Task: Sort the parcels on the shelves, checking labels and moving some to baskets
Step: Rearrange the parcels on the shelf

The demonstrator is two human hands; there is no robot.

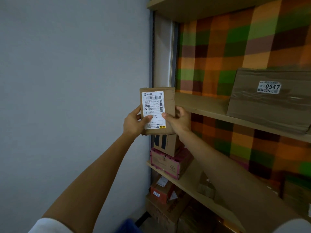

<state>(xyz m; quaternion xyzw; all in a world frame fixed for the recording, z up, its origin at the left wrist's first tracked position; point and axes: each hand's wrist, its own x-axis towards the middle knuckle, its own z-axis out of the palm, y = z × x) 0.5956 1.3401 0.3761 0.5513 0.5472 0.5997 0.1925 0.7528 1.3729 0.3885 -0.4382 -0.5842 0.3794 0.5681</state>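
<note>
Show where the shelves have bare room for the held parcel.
Free: left stretch of the middle shelf, between window frame and 0947 box. Some bare board right of the pink-taped box, partly behind the right arm. Crowded: stacked boxes at lower left.

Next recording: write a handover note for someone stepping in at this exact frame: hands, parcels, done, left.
Left hand grips the small brown parcel at its lower left, thumb on the label.
Right hand grips its lower right.
Parcel is held upright off the left end of the shelf, label facing the camera.
A taped box marked 0947 sits on that shelf; a pink-taped box with another box on it sits one shelf down.
Done: parcel in hand, label in view.
Left: decide shelf or basket; no basket in view.
</note>
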